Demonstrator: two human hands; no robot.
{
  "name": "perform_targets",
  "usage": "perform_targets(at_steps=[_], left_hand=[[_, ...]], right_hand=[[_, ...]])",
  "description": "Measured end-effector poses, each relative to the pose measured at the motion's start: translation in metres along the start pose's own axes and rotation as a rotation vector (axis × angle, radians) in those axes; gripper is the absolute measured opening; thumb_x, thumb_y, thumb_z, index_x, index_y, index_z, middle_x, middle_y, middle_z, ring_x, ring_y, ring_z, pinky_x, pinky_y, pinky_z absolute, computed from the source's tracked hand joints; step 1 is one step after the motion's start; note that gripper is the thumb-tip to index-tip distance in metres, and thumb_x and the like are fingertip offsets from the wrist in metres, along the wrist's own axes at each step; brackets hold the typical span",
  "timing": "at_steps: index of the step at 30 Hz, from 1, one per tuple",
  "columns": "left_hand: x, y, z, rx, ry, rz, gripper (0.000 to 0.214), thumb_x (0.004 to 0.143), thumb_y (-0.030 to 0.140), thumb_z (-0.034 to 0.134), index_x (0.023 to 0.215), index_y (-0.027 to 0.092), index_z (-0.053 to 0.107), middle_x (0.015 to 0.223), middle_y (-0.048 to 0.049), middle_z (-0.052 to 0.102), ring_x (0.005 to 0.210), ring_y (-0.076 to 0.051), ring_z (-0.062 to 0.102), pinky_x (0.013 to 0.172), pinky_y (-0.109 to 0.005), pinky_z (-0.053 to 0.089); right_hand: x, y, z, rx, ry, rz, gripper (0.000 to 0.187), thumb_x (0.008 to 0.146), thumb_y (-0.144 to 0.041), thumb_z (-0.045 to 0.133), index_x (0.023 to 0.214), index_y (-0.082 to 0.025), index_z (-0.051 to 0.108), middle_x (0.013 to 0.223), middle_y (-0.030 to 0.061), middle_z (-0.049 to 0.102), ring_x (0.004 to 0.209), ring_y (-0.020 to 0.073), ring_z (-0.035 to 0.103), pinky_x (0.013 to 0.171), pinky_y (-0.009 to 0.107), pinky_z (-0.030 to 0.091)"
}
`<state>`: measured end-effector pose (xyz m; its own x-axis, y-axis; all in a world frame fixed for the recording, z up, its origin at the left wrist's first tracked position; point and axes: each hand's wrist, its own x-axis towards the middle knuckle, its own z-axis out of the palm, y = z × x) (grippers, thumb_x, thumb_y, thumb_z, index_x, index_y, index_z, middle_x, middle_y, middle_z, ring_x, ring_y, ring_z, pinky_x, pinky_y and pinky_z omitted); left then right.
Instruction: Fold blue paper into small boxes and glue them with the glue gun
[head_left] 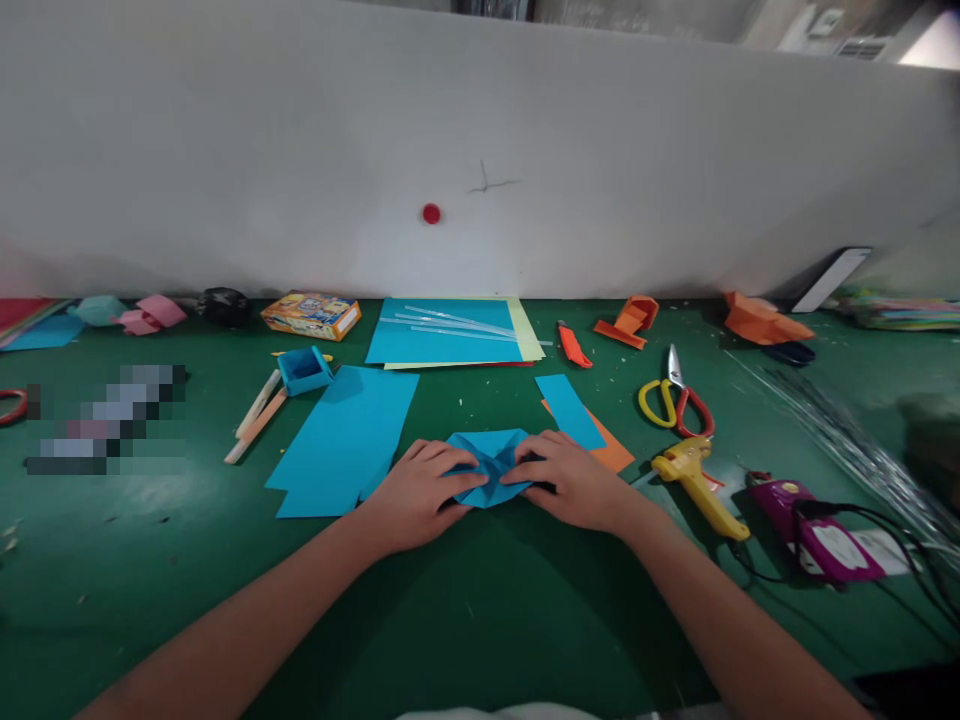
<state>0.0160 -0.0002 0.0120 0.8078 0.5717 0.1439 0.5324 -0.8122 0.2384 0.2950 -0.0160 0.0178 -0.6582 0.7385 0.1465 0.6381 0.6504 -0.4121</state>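
A partly folded blue paper piece [491, 455] lies on the green table [480, 600] in front of me. My left hand [420, 495] presses on its left side with fingers curled over the fold. My right hand [574, 480] pinches and presses its right side. A larger blue sheet [341, 440] lies just left of my left hand. A blue strip [570, 410] on an orange sheet [615, 455] lies right behind my right hand.
Along the back: a small blue paper box [304, 368], wooden sticks [255, 415], a yellow carton [310, 314], blue and yellow sheets with glue sticks [450, 330], an orange cutter [574, 346]. On the right: scissors [675, 400], a yellow glue gun [697, 485], a purple glue gun [814, 530], wires [847, 440].
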Motion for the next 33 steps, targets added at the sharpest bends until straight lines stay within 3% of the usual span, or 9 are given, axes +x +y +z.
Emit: perform_targets(at_steps=[7, 14, 18, 23, 28, 33], left_hand=[[0.001, -0.001, 0.001, -0.006, 0.019, -0.014, 0.039, 0.094, 0.034, 0.062, 0.134, 0.033, 0.061, 0.131, -0.0056, 0.061, 0.119, -0.029, 0.053, 0.095, -0.045, 0.042], [0.004, -0.007, 0.002, -0.183, 0.085, -0.136, 0.027, 0.102, 0.033, 0.048, 0.115, 0.027, 0.071, 0.12, -0.0047, 0.067, 0.112, -0.023, 0.058, 0.096, -0.042, 0.045], [0.004, -0.009, 0.007, -0.191, 0.15, -0.25, 0.034, 0.1, 0.032, 0.05, 0.132, 0.026, 0.059, 0.12, -0.0068, 0.067, 0.109, -0.024, 0.06, 0.091, -0.04, 0.051], [0.003, -0.007, 0.011, -0.051, 0.16, -0.158, 0.032, 0.102, 0.025, 0.044, 0.128, 0.026, 0.063, 0.117, -0.0085, 0.066, 0.106, -0.024, 0.061, 0.091, -0.041, 0.051], [0.003, -0.006, 0.015, 0.099, 0.174, -0.161, 0.032, 0.101, 0.022, 0.046, 0.123, 0.025, 0.067, 0.117, -0.0105, 0.065, 0.105, -0.027, 0.061, 0.086, -0.044, 0.05], [0.002, -0.003, 0.013, 0.12, 0.15, -0.093, 0.028, 0.101, 0.025, 0.047, 0.119, 0.023, 0.069, 0.118, -0.0094, 0.067, 0.109, -0.029, 0.06, 0.09, -0.047, 0.048]], right_hand=[[0.001, -0.003, 0.001, 0.006, 0.034, 0.03, 0.02, 0.094, -0.029, 0.064, 0.113, -0.033, 0.072, 0.114, 0.0053, 0.064, 0.104, 0.0234, 0.057, 0.091, 0.04, 0.045], [0.007, -0.001, 0.012, -0.007, 0.108, 0.141, 0.02, 0.102, -0.031, 0.05, 0.098, -0.023, 0.068, 0.102, 0.0057, 0.068, 0.094, 0.0222, 0.058, 0.085, 0.039, 0.046], [0.009, -0.002, 0.018, -0.019, 0.129, 0.21, 0.016, 0.101, -0.031, 0.052, 0.107, -0.024, 0.065, 0.106, 0.0065, 0.07, 0.094, 0.0239, 0.058, 0.084, 0.04, 0.046], [0.011, -0.003, 0.021, -0.025, 0.174, 0.228, 0.025, 0.097, -0.028, 0.055, 0.122, -0.026, 0.058, 0.116, 0.0075, 0.069, 0.102, 0.0263, 0.06, 0.087, 0.043, 0.046], [0.013, -0.004, 0.021, -0.044, 0.225, 0.132, 0.018, 0.097, -0.02, 0.053, 0.11, -0.025, 0.064, 0.117, 0.0096, 0.064, 0.107, 0.0272, 0.057, 0.09, 0.043, 0.046], [0.01, -0.006, 0.017, -0.119, 0.171, 0.063, 0.018, 0.099, -0.023, 0.053, 0.107, -0.026, 0.068, 0.12, 0.0075, 0.066, 0.11, 0.0274, 0.056, 0.092, 0.045, 0.044]])
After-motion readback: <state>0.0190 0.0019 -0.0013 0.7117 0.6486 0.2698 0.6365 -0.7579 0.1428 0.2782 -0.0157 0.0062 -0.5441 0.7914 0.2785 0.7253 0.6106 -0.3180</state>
